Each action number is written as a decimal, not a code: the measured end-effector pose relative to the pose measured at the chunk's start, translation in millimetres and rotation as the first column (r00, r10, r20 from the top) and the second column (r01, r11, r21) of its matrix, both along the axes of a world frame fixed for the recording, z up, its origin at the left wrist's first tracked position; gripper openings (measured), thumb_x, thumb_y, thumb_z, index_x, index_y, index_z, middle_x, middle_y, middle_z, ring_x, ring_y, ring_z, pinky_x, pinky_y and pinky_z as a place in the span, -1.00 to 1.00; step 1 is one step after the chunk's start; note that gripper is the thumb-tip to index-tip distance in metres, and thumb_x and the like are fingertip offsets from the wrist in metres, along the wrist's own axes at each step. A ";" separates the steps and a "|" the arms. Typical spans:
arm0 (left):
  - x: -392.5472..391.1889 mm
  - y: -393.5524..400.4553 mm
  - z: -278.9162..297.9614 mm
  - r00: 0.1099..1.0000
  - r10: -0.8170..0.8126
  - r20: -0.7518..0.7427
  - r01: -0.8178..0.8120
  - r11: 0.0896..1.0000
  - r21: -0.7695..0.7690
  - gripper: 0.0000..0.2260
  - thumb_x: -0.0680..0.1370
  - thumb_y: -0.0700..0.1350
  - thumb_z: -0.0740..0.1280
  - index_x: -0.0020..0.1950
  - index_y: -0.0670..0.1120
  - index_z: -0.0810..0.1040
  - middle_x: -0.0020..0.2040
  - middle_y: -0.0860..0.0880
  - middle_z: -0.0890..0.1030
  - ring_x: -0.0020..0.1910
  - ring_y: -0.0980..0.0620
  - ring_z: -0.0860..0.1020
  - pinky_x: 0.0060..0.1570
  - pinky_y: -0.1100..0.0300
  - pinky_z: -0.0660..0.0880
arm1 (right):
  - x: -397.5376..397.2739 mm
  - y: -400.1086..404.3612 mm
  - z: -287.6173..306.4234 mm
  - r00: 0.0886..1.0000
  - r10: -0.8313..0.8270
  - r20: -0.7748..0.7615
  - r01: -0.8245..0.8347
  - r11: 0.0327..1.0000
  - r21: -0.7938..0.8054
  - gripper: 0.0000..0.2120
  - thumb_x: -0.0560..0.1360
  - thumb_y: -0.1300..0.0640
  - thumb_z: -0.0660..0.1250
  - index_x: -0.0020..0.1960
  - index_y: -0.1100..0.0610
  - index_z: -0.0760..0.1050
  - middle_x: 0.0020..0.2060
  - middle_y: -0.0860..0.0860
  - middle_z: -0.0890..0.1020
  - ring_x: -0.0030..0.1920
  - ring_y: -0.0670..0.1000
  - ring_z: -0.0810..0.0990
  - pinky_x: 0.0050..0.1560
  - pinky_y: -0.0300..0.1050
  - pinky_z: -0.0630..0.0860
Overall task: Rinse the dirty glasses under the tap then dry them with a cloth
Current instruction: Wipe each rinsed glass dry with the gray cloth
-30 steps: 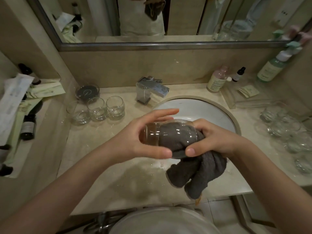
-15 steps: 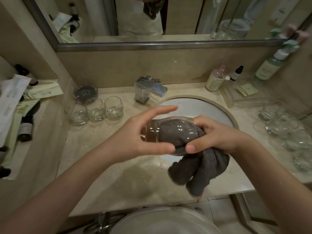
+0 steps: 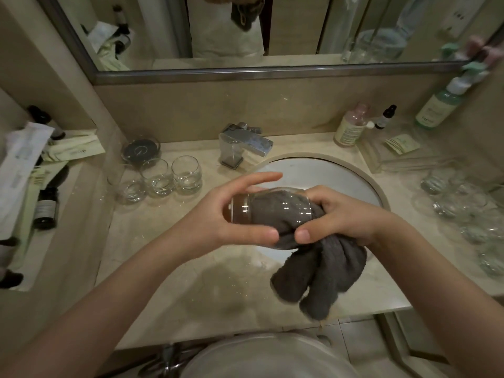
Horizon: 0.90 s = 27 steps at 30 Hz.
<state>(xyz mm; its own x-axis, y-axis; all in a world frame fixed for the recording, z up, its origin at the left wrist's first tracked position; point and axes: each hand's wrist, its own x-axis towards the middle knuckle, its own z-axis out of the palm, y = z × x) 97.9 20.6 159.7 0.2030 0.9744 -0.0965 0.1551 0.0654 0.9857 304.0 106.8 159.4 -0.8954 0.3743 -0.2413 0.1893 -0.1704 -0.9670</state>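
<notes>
Both forearms reach forward and meet. The left hand (image 3: 218, 214) curls its thumb and fingers round one end of what it holds, forefinger stretched out; the right hand (image 3: 335, 214) pinches, thumb tips nearly touching.

Lotion bottle (image 3: 350, 126) beside dropper bottle (image 3: 385, 117); packets (image 3: 73, 150) far left

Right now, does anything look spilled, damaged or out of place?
Only a wet patch on the counter in front of the sink. A dark bottle lies on the left shelf. Nothing looks broken.
</notes>
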 end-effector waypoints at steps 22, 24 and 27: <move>-7.2 31.0 6.6 0.973 -0.199 -0.121 0.163 0.953 -0.257 -0.49 0.18 0.01 0.60 0.09 0.20 0.58 -0.07 -0.02 0.71 -0.12 0.02 0.70 -0.16 0.17 0.62 | -10.5 -0.2 3.1 0.994 0.022 0.104 -0.035 0.992 0.124 -0.82 0.27 0.05 0.51 -0.17 0.08 0.65 -0.25 0.03 0.65 -0.18 -0.03 0.64 -0.11 -0.20 0.52; -8.4 34.7 -1.4 0.979 -0.161 -0.126 0.123 0.957 -0.263 -0.48 0.15 0.02 0.62 0.07 0.21 0.61 -0.07 -0.08 0.70 -0.12 -0.04 0.70 -0.11 0.08 0.61 | -9.5 0.4 -2.6 0.993 -0.058 0.102 0.043 0.989 0.144 -0.73 0.27 0.03 0.52 -0.10 0.15 0.66 -0.14 0.18 0.67 -0.10 0.05 0.65 -0.02 -0.13 0.55; -11.7 38.0 -13.0 0.986 -0.124 -0.111 0.088 0.956 -0.280 -0.49 0.08 0.11 0.59 0.02 0.24 0.63 -0.08 -0.14 0.70 -0.07 -0.14 0.68 -0.07 -0.03 0.61 | -6.8 0.3 -10.9 0.980 -0.169 0.103 0.151 0.975 0.161 -0.72 0.28 0.01 0.54 -0.06 0.09 0.69 -0.08 0.19 0.68 -0.07 0.10 0.66 0.02 -0.11 0.56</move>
